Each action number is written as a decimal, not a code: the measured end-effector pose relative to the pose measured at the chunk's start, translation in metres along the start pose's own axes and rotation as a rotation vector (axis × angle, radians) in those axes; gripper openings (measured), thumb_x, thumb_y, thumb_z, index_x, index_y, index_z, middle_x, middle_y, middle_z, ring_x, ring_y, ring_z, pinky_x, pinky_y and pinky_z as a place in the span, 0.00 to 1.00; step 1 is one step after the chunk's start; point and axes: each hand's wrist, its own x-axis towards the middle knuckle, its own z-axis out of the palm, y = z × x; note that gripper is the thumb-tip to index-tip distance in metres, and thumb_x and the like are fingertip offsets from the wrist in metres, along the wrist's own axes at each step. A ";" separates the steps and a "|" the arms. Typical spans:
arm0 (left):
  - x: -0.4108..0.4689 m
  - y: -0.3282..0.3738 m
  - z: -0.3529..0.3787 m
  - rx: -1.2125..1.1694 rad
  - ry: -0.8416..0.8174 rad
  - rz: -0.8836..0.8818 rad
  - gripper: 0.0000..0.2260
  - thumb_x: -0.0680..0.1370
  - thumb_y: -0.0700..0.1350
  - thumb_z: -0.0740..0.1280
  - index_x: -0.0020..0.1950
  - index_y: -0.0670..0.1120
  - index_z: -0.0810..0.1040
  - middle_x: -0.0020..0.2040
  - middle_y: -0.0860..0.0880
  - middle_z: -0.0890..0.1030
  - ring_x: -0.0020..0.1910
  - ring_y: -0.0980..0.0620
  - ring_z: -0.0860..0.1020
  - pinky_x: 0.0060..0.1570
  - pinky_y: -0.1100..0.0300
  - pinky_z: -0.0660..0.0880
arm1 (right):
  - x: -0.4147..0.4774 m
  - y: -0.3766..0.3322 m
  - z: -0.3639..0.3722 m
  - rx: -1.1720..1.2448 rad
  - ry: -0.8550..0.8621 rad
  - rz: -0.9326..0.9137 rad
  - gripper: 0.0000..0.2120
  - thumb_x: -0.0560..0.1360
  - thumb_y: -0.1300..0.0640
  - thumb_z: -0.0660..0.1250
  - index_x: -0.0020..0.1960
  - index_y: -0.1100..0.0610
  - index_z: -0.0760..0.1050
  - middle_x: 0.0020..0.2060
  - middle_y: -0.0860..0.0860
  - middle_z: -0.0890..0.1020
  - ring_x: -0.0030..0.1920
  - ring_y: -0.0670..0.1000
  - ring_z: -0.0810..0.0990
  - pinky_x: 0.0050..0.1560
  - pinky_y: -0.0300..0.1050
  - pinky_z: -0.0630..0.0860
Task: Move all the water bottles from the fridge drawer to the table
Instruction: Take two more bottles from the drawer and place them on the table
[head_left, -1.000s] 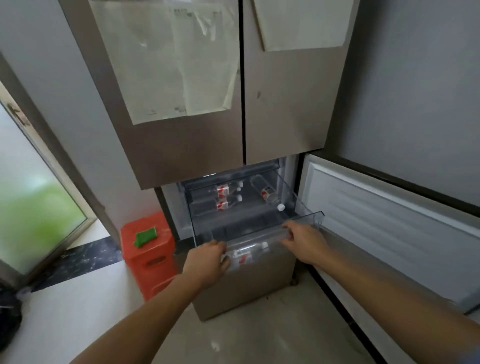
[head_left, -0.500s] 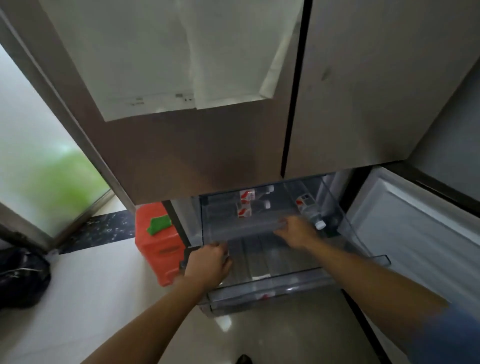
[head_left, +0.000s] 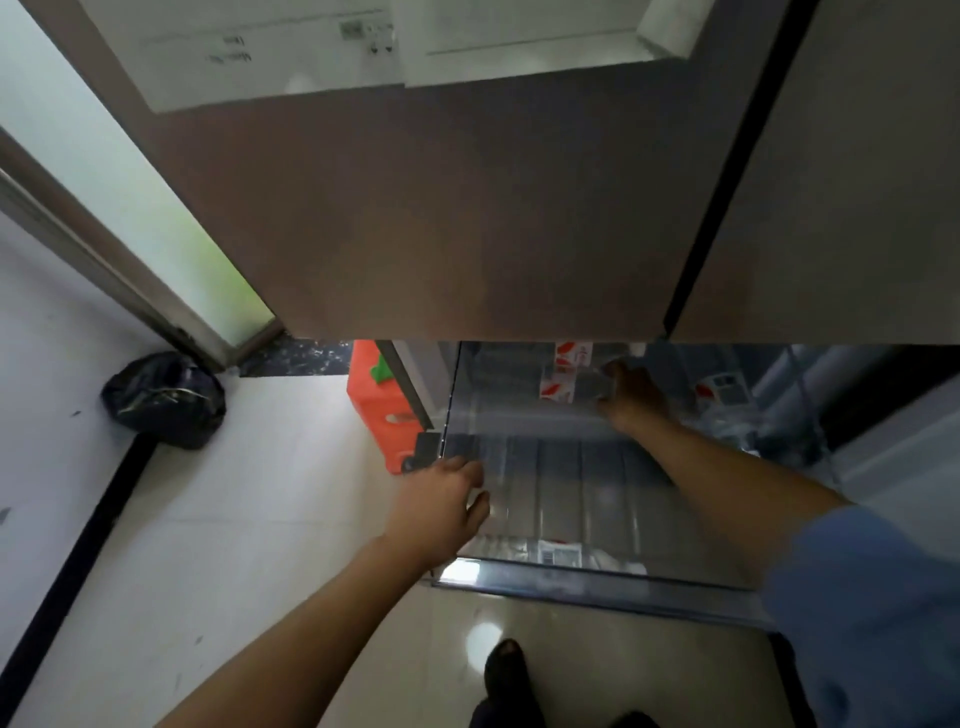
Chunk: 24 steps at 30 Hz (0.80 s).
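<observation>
The clear fridge drawer is pulled out below the brown fridge doors. At its back lie water bottles with red-and-white labels: one under my right hand, another just behind it, and a third to the right. My right hand reaches deep into the drawer, its fingers closed around the near bottle's clear body. My left hand rests with fingers apart on the drawer's left front corner. One more labelled bottle shows through the drawer front, lower down.
The upper fridge doors overhang the drawer's back and hide part of the bottles. An orange plastic crate with a green thing on it stands left of the fridge. A black bag lies on the pale floor. My shoe is below the drawer.
I have leaned in closer over the drawer. My right hand went from the front rim to the back and closed on a bottle. My left hand loosened on the drawer's corner.
</observation>
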 end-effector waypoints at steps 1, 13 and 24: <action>-0.002 0.002 -0.001 -0.003 -0.007 -0.015 0.11 0.74 0.53 0.60 0.46 0.48 0.77 0.43 0.48 0.80 0.42 0.45 0.79 0.37 0.53 0.76 | -0.006 0.006 0.003 -0.051 -0.015 -0.038 0.24 0.77 0.51 0.65 0.71 0.50 0.65 0.64 0.61 0.72 0.59 0.62 0.76 0.55 0.50 0.74; -0.017 0.033 -0.006 0.008 -0.067 -0.214 0.10 0.77 0.52 0.62 0.52 0.48 0.76 0.51 0.47 0.81 0.48 0.44 0.79 0.45 0.55 0.76 | -0.087 0.050 -0.010 -0.254 -0.331 -0.161 0.17 0.70 0.54 0.72 0.57 0.57 0.78 0.53 0.56 0.82 0.51 0.56 0.81 0.47 0.43 0.76; 0.026 0.091 0.005 0.006 -0.248 -0.046 0.16 0.78 0.54 0.63 0.63 0.49 0.72 0.63 0.46 0.75 0.58 0.47 0.76 0.56 0.53 0.74 | -0.107 0.090 -0.042 -0.155 -0.350 -0.130 0.09 0.71 0.53 0.72 0.49 0.55 0.81 0.49 0.53 0.84 0.47 0.51 0.81 0.48 0.43 0.76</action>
